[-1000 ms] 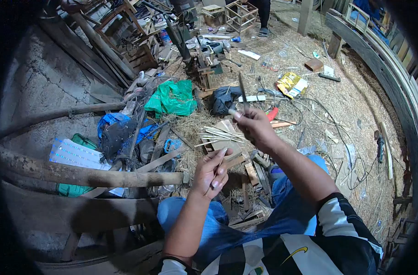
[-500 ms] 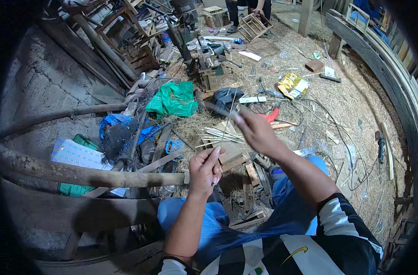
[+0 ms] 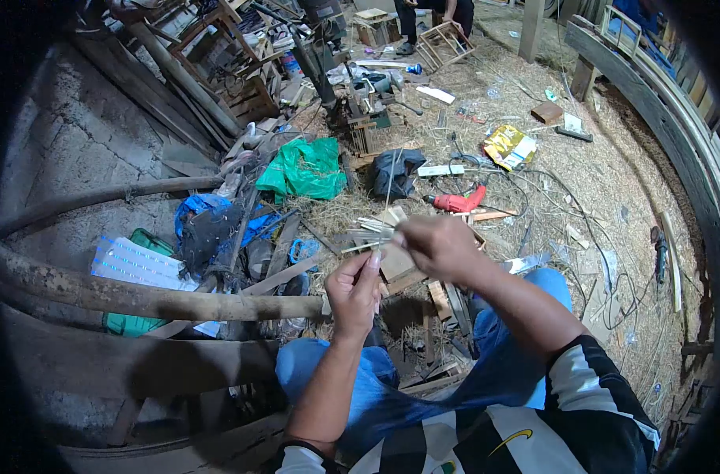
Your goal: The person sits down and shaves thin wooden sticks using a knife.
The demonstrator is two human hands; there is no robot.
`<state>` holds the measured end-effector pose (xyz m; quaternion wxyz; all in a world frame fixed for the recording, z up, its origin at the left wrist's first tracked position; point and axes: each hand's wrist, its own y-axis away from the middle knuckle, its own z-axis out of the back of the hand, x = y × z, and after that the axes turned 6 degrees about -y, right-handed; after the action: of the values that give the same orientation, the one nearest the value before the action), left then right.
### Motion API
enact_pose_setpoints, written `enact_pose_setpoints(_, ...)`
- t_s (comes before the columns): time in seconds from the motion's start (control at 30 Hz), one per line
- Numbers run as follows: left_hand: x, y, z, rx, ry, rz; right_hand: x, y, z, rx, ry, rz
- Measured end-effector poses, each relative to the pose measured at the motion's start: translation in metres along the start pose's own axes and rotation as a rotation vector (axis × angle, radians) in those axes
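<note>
near the middle, the left hand [image 3: 353, 294] pinches a thin stick [image 3: 389, 189], which rises nearly upright. just right of it, the right hand [image 3: 439, 243] curls round a blurred blade [image 3: 361, 235] pointing left; whether it touches the stick, i cannot tell. a red drill [image 3: 459, 201] lies beyond, right of a green bag [image 3: 303, 171].

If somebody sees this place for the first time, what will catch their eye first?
Probably the crumpled bright green plastic bag, beyond the left hand and to its left. The red pistol-shaped power drill lying beyond the right hand would come next, then the shiny yellow-and-white packet farther off to the drill's right.
</note>
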<state>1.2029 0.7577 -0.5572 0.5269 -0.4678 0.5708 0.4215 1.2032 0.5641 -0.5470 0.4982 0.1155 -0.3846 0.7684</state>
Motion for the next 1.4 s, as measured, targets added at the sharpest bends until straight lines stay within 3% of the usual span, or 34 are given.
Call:
enact_pose_setpoints(0.1,-0.004,0.001,0.001,0.022,-0.009,0.043,-0.017,-0.01,0.002,-0.099,0.057,-0.16)
enact_pose_setpoints(0.2,0.006,-0.001,0.001,0.025,-0.011,0.009,0.005,0.002,-0.005,-0.029,0.006,0.011)
enact_pose_setpoints(0.37,0.006,-0.006,-0.003,-0.007,0.009,0.06,-0.002,-0.003,-0.011,-0.077,0.02,-0.059)
enact_pose_setpoints(0.53,0.005,-0.004,-0.003,0.001,0.078,0.074,0.005,0.001,-0.009,-0.065,0.066,0.011)
enact_pose_setpoints(0.63,0.003,0.0,-0.002,-0.009,0.076,0.099,-0.012,-0.005,-0.006,-0.108,0.059,-0.086)
enact_pose_setpoints(0.73,0.004,-0.001,-0.006,-0.007,0.074,0.084,-0.004,-0.004,-0.008,-0.136,0.02,0.001)
enact_pose_setpoints(0.8,0.003,-0.002,-0.006,-0.009,0.077,0.077,0.0,-0.002,-0.007,-0.038,0.063,0.005)
enact_pose_setpoints(0.9,0.001,0.002,-0.006,0.003,0.035,0.069,-0.028,-0.012,-0.003,-0.13,0.023,-0.159)
enact_pose_setpoints(1.03,0.005,-0.002,-0.004,0.028,0.018,0.08,0.002,-0.004,-0.01,-0.11,-0.018,-0.049)
enact_pose_setpoints(1.17,0.005,-0.004,-0.006,0.01,0.031,0.133,-0.015,-0.011,-0.004,-0.019,0.029,-0.135)
enact_pose_setpoints(1.27,0.009,-0.009,-0.005,-0.01,0.058,0.149,-0.021,-0.011,-0.011,-0.084,0.06,-0.046)
enact_pose_setpoints(1.4,0.011,-0.005,-0.002,-0.005,0.061,0.161,-0.024,-0.013,-0.008,-0.005,0.1,-0.21)
